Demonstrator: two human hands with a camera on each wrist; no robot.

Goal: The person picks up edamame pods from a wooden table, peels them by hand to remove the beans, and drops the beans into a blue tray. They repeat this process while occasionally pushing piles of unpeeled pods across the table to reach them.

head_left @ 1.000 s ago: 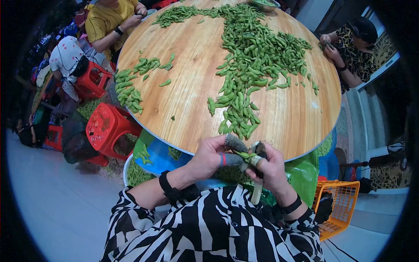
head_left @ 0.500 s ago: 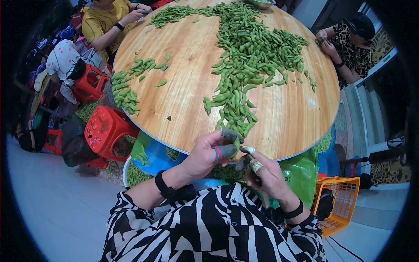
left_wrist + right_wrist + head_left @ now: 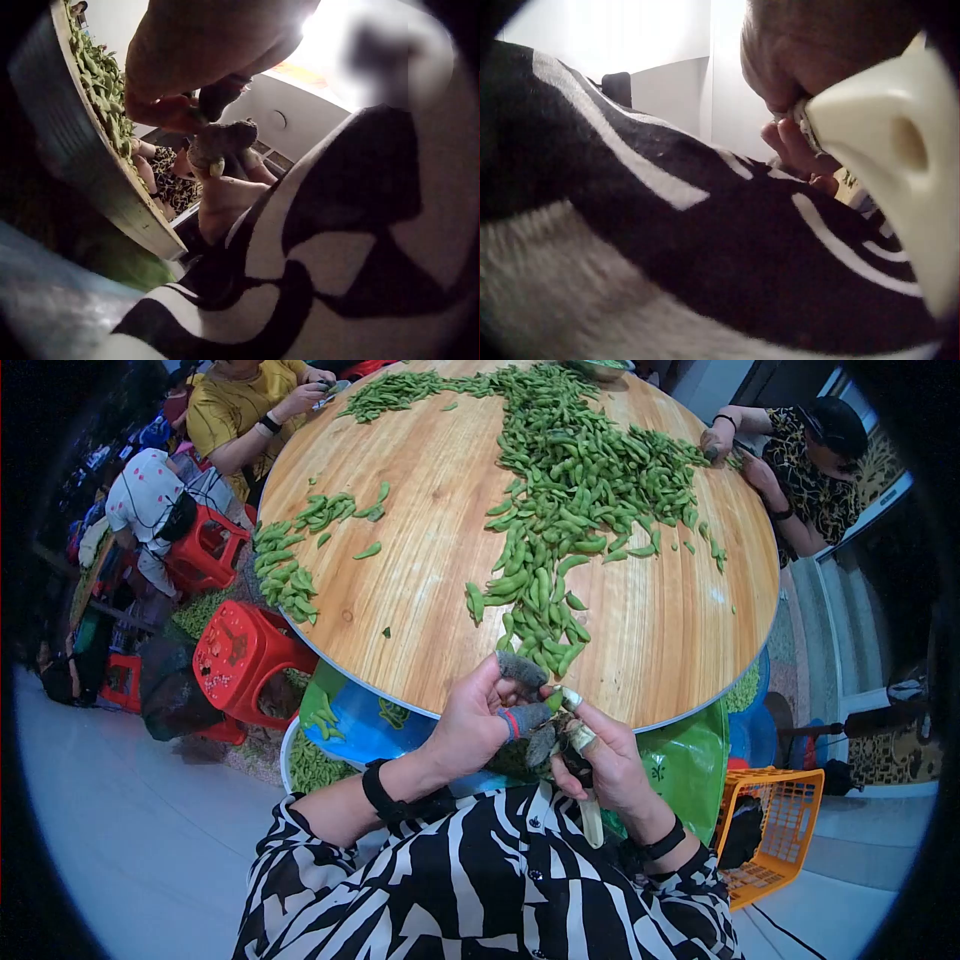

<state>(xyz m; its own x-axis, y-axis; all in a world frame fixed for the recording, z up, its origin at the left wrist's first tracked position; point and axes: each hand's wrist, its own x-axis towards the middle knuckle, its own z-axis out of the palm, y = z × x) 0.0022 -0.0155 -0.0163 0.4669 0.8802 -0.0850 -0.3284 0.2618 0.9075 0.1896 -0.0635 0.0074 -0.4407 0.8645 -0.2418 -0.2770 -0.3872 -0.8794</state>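
My left hand (image 3: pixel 470 720), with grey cloth covers on its thumb and a finger, pinches a green edamame pod (image 3: pixel 554 701) over the near edge of the table. Close against it, my right hand (image 3: pixel 607 750) has a pale wrapping on a fingertip and grips a tool by its cream plastic handle (image 3: pixel 592 824). The handle points down toward the striped shirt; its other end is hidden in the fist. In the right wrist view the same handle (image 3: pixel 877 112) shows a hole near its wide end. The left wrist view shows the right hand's wrapped fingers (image 3: pixel 217 146) below the left hand.
A heap of edamame pods (image 3: pixel 580 480) covers the middle of the round wooden table (image 3: pixel 420 580). More pods (image 3: pixel 288 575) lie at its left edge. Red stools (image 3: pixel 240 650) stand left, an orange crate (image 3: pixel 770 830) right. Two other people work at the table.
The pod, held low between both hands a second ago, was raised in the left hand and now sits between the fingertips. At the right, another person's hand has reached to the heap.
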